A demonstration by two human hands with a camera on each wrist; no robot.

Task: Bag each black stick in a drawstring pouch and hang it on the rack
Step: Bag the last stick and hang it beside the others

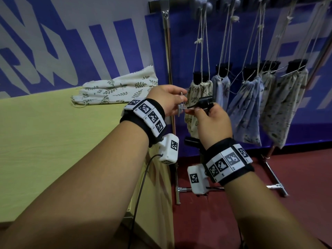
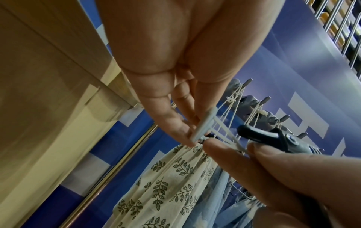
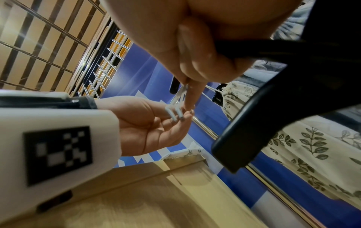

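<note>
The right hand point(image 1: 211, 123) grips the black stick point(image 1: 206, 102); the left hand point(image 1: 166, 99) pinches its pale wire prongs point(image 2: 207, 125). Fold these flat before bagging.

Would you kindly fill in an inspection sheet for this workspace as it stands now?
Surface: yellow-green table, wood-grain top.
Job's things: black stick held in front of the rack; five filled drawstring pouches hang from its hooks, nearest the leaf-print pouch; spare leaf-print pouches lie on the table's far end.
Clutter: nothing seen.
Hands: right hand grips the stick; left hand pinches a small pale plastic piece joined to the stick by thin strands.
Cables: black cable hangs from the left wrist camera.
Surroundings: blue-and-grey wall graphic, dark red floor.
</note>
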